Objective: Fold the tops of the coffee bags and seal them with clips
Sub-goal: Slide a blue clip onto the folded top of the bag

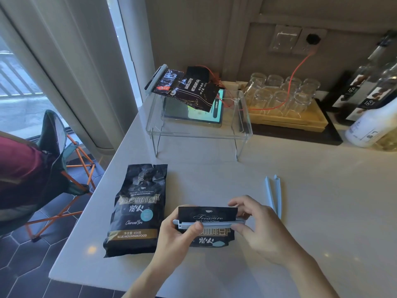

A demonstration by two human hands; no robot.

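A black coffee bag (207, 214) with its top folded over sits on the white counter in front of me. A pale blue clip (214, 224) lies across the fold. My left hand (174, 235) grips the bag and the clip's left end, thumb on the clip. My right hand (257, 229) pinches the clip's right end and the fold. A second black coffee bag (137, 209) lies flat to the left, its top unfolded. A spare blue clip (274, 194) lies open to the right. A third bag (184, 89), with a clip (155, 79) on its end, rests on the clear stand.
A clear acrylic stand (199, 130) with a lit tablet (193, 112) under it stands at the back. A wooden tray (300, 121) of upturned glasses, bottles (373, 87) and an orange cable are at the back right. The counter's left edge drops to a folding chair (64, 160).
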